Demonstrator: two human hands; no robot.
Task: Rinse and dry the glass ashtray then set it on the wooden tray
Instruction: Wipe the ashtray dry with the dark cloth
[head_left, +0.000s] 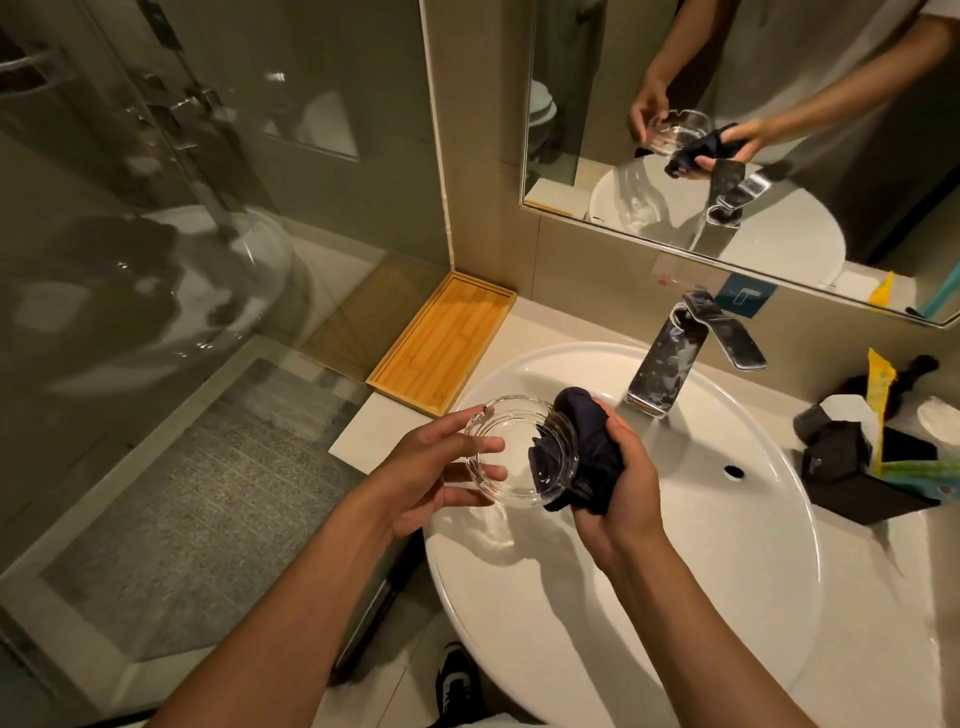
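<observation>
Both forearms reach in from the near edge, over the white sink (649, 597). I see my left hand (436, 473) gripping the glass ashtray (519, 452) by its near-left rim, tilted and held above the left side of the basin. My right hand (623, 483) is clenched around a dark cloth (587, 441), pressing it against the ashtray's right rim and into the bowl. I judge the drying step is in hand; no water runs from the faucet (670, 358). Next I would need to finish wiping, then carry the ashtray far-left to the wooden tray (447, 343), which sits bare on the counter beside the sink.
</observation>
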